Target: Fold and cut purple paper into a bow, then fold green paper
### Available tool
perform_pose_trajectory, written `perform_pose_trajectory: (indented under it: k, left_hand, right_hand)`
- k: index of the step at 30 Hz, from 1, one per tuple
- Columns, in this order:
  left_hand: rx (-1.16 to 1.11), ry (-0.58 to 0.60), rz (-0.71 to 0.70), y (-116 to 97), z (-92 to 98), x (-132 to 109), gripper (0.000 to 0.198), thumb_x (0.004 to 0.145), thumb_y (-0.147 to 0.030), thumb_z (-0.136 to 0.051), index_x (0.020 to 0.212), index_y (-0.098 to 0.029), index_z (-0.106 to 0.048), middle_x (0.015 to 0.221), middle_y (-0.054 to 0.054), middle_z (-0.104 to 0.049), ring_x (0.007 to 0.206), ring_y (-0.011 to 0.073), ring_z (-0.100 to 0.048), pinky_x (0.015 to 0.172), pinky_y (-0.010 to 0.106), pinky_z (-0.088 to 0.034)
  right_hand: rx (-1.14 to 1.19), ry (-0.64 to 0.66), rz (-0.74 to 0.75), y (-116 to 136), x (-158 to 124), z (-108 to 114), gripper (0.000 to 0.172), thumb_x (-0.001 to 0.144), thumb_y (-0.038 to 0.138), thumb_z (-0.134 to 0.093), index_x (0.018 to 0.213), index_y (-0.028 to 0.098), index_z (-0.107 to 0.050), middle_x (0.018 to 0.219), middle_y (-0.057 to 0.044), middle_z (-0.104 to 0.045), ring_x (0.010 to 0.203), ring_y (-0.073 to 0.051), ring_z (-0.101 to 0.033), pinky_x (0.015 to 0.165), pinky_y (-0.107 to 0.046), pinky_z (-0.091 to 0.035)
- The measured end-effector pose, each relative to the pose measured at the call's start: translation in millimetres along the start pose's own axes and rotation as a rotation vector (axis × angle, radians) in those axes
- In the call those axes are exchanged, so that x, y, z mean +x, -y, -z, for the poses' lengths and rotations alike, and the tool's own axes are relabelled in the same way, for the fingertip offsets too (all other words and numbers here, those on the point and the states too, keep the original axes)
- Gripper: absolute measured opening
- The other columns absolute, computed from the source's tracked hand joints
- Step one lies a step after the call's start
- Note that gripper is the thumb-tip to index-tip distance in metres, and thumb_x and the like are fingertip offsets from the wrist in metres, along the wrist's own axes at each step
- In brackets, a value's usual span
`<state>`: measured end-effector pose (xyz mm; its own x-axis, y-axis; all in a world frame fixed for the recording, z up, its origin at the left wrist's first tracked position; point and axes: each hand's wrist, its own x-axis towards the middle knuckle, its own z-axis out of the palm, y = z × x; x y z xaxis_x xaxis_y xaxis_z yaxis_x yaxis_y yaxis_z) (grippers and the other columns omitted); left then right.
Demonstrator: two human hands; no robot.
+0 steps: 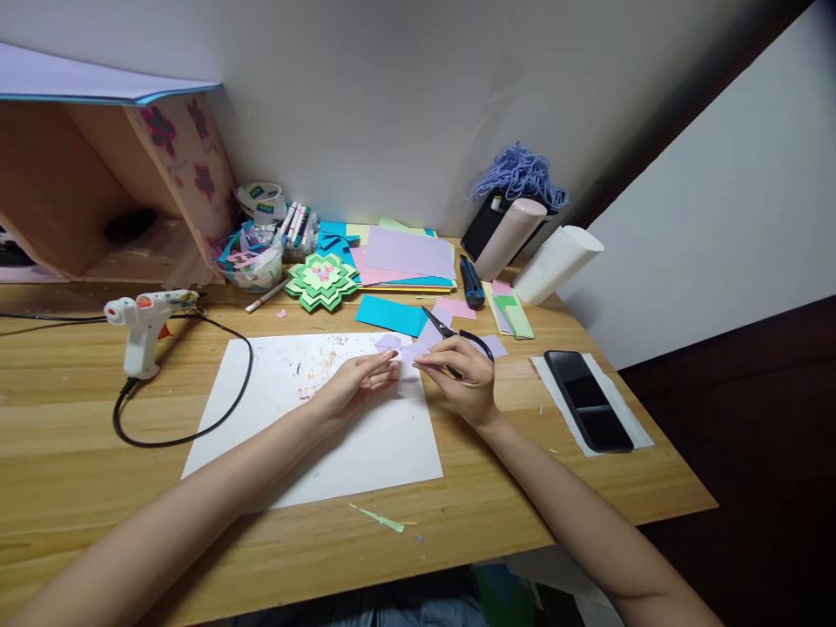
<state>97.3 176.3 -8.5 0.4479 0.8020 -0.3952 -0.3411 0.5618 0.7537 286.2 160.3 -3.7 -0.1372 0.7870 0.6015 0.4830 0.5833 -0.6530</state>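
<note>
Lilac paper scrap [411,352] between pinched left fingers [385,364] and right fingers [449,355] (closed around black scissors [439,324])

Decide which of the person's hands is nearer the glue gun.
Left. The left hand rests over the white sheet, right of the glue gun; the right hand, holding scissors, sits farther right.

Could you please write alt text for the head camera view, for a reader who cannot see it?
Two bare hands work over a white sheet on a wooden desk: the left hand pinches a lilac paper piece, the right hand holds scissors. A glue gun lies left, a phone right.
</note>
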Motion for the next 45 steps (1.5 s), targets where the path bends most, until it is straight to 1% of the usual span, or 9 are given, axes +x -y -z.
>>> perform_pose_trajectory:
  k: [3,8,14,20,23,29,37,41,45]
  left_hand:
    - [0.015,0.0,0.003,2.4,-1.0,-0.2,0.031,0.069,-0.04,-0.071,0.085,-0.014,-0.068,0.087,0.007,-0.068,0.081,0.0145,-0.063,0.09,0.03,-0.045]
    - [0.141,0.003,-0.077,0.7,1.8,-1.3,0.027,0.067,-0.04,-0.072,0.072,-0.013,-0.068,0.073,0.004,-0.067,0.077,0.0146,-0.061,0.092,0.032,-0.043]
    - [0.295,-0.11,-0.061,-12.6,1.2,-5.2,0.029,0.062,-0.041,-0.074,0.057,-0.015,-0.063,0.058,0.0,-0.059,0.065,0.0136,-0.056,0.083,0.032,-0.045]
    - [0.508,-0.108,-0.042,-19.8,4.4,-4.1,0.029,0.062,-0.041,-0.072,0.05,-0.016,-0.062,0.055,0.001,-0.059,0.058,0.0127,-0.054,0.069,0.028,-0.044]
    - [0.555,-0.078,-0.05,-19.0,4.5,-4.3,0.027,0.065,-0.042,-0.07,0.057,-0.016,-0.066,0.06,0.002,-0.063,0.06,0.013,-0.055,0.066,0.027,-0.043]
    - [0.549,-0.041,-0.036,-17.1,2.1,-6.7,0.027,0.065,-0.043,-0.07,0.062,-0.016,-0.068,0.064,0.003,-0.066,0.061,0.0137,-0.057,0.068,0.027,-0.045]
    - [0.442,-0.035,-0.006,-12.8,7.5,-2.4,0.032,0.062,-0.042,-0.074,0.072,-0.012,-0.071,0.074,0.006,-0.069,0.068,0.0142,-0.06,0.078,0.031,-0.046]
    - [0.43,-0.003,-0.017,-13.2,8.6,-2.6,0.033,0.063,-0.043,-0.073,0.075,-0.012,-0.071,0.077,0.006,-0.069,0.07,0.0135,-0.06,0.08,0.029,-0.045]
    - [0.431,0.007,-0.027,-14.7,7.4,-4.1,0.031,0.062,-0.04,-0.074,0.077,-0.013,-0.072,0.081,0.007,-0.071,0.077,0.0155,-0.061,0.083,0.03,-0.045]
  right_hand:
    - [-0.046,-0.028,0.016,1.9,-3.1,-3.1,0.01,0.079,0.026,-0.064,0.084,0.026,-0.072,0.074,-0.004,-0.063,0.069,-0.017,-0.058,0.063,-0.031,-0.049]
    - [-0.013,0.07,0.118,4.5,-4.9,-7.4,0.013,0.08,0.022,-0.062,0.089,0.024,-0.071,0.076,-0.005,-0.063,0.071,-0.016,-0.059,0.064,-0.029,-0.049]
    - [0.003,0.307,0.243,0.3,1.2,-0.5,0.02,0.087,0.022,-0.051,0.096,0.025,-0.069,0.082,-0.006,-0.063,0.075,-0.015,-0.059,0.066,-0.028,-0.049]
    - [-0.078,0.364,0.323,-6.0,6.2,7.6,0.024,0.089,0.02,-0.048,0.093,0.028,-0.07,0.077,-0.004,-0.059,0.066,-0.012,-0.054,0.056,-0.025,-0.045]
    - [-0.052,0.394,0.352,-3.6,8.2,6.7,0.022,0.088,0.02,-0.049,0.088,0.026,-0.07,0.087,-0.006,-0.064,0.073,-0.013,-0.058,0.06,-0.026,-0.047]
    - [0.138,0.519,0.204,0.3,10.4,5.1,0.02,0.09,0.023,-0.048,0.092,0.024,-0.067,0.091,-0.005,-0.067,0.085,-0.015,-0.061,0.074,-0.029,-0.049]
    - [0.087,0.533,0.021,2.7,10.8,4.3,0.013,0.085,0.026,-0.057,0.085,0.022,-0.069,0.085,-0.004,-0.048,0.082,-0.015,-0.051,0.075,-0.029,-0.044]
    - [0.115,0.549,-0.086,4.4,9.6,3.0,0.01,0.083,0.025,-0.06,0.081,0.022,-0.069,0.084,-0.003,-0.047,0.08,-0.014,-0.05,0.072,-0.027,-0.043]
    - [0.144,0.493,-0.191,4.7,7.3,0.4,0.008,0.08,0.027,-0.063,0.08,0.023,-0.07,0.076,-0.001,-0.046,0.073,-0.013,-0.048,0.067,-0.026,-0.04]
